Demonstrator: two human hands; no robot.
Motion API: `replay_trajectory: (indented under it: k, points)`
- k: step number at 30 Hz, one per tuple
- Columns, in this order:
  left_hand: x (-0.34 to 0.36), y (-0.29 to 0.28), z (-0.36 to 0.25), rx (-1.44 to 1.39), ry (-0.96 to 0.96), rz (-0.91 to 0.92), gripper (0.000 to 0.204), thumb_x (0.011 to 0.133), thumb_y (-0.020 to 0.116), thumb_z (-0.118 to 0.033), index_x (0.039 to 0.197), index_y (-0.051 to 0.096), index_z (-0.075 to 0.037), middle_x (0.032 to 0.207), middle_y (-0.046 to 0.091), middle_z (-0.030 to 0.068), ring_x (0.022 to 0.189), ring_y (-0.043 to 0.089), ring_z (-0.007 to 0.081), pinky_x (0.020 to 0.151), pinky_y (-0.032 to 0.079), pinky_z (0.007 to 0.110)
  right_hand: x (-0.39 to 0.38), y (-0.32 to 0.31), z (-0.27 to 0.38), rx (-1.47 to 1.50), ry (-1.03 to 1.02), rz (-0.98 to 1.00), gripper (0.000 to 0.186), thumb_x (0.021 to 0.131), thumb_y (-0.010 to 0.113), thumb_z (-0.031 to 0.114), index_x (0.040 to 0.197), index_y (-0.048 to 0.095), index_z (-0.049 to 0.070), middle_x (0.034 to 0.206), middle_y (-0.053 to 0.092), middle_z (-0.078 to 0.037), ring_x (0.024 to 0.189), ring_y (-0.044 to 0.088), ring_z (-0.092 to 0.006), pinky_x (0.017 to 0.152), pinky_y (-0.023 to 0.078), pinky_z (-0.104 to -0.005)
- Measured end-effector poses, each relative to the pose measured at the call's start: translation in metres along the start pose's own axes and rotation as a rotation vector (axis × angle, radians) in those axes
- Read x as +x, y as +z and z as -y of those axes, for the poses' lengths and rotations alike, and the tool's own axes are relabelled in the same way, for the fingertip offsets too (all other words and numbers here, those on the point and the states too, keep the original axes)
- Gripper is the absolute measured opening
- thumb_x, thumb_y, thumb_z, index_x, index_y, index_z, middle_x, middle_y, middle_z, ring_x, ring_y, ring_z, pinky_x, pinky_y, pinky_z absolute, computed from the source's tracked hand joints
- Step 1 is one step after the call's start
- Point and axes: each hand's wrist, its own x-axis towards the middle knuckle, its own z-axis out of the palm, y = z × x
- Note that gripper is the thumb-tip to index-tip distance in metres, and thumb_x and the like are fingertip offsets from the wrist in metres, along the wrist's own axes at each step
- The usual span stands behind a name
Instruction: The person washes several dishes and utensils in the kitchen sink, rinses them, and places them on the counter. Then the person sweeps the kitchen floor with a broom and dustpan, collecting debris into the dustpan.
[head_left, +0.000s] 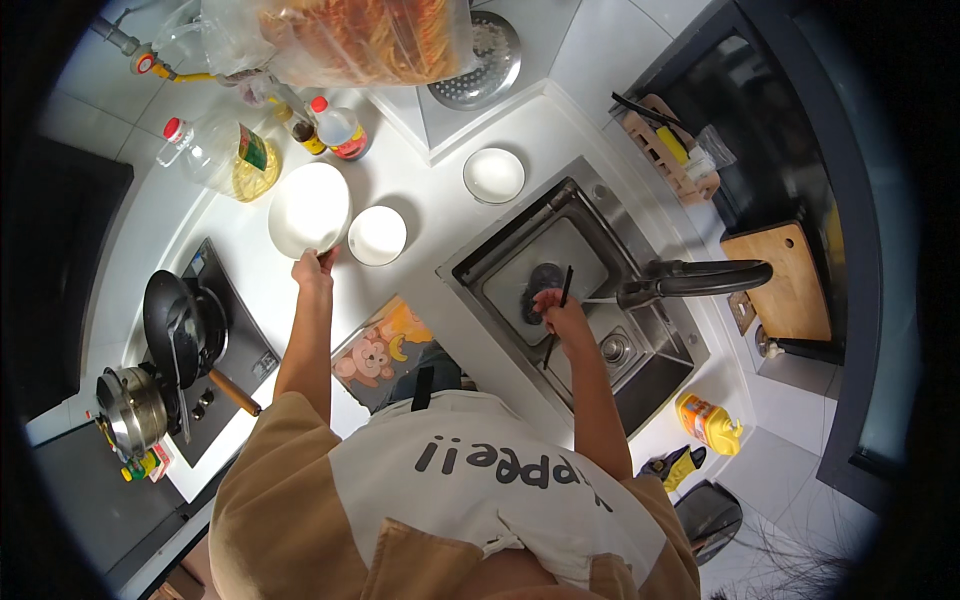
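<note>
Head view: a bowl gripped by the left hand, a stick by the right

The left hand (315, 266) has its fingers closed on the near rim of a large white bowl (308, 205); whether this bowl rests on the counter (420, 300) or is slightly lifted cannot be told. A smaller white bowl (378, 236) stands just beside it, to its right, and a third white bowl (494, 175) lies well apart, near the far corner of the sink (503, 335). The right hand (562, 314), above the sink, has its fingers closed around a dark, slender stick (568, 282), which projects at both ends. Near these fingers, within the basin, lies a dark, rounded object (545, 277) of unclear kind. A dark faucet (715, 274) reaches in from the right. Behind the large bowl stands an oil bottle (256, 170) with a red cap; at left, a black pan (163, 315) sits over the cooktop (245, 335).
</note>
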Motion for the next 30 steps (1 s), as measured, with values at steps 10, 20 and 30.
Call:
replay_trajectory:
  k: [10, 20, 30]
  points:
    - [0.010, 0.008, 0.007, 0.039, 0.034, -0.029, 0.033, 0.092, 0.042, 0.002, 0.120, 0.042, 0.018, 0.106, 0.061, 0.0254, 0.081, 0.070, 0.0377, 0.069, 0.067, 0.040, 0.001, -0.003, 0.004, 0.066, -0.029, -0.006, 0.033, 0.077, 0.042, -0.009, 0.099, 0.061, 0.004, 0.086, 0.062, -0.004, 0.063, 0.049, -0.0094, 0.052, 0.035, -0.0245]
    - [-0.044, 0.017, 0.008, 0.195, -0.248, 0.027, 0.071, 0.092, 0.065, -0.048, 0.133, 0.042, 0.005, 0.109, 0.060, 0.0188, 0.095, 0.064, 0.0337, 0.080, 0.058, 0.046, 0.001, -0.004, 0.000, 0.114, -0.019, 0.012, 0.031, 0.079, 0.043, -0.009, 0.099, 0.062, 0.005, 0.085, 0.062, -0.005, 0.063, 0.048, -0.0095, 0.053, 0.035, -0.0251]
    - [-0.110, 0.051, 0.017, 0.590, -0.074, 0.487, 0.039, 0.094, 0.036, -0.002, 0.130, 0.041, 0.013, 0.105, 0.064, 0.0252, 0.081, 0.071, 0.0323, 0.070, 0.064, 0.039, 0.001, -0.001, -0.006, 0.096, -0.018, 0.047, 0.032, 0.077, 0.044, -0.007, 0.101, 0.062, 0.005, 0.088, 0.061, -0.003, 0.066, 0.047, -0.0098, 0.055, 0.036, -0.0245]
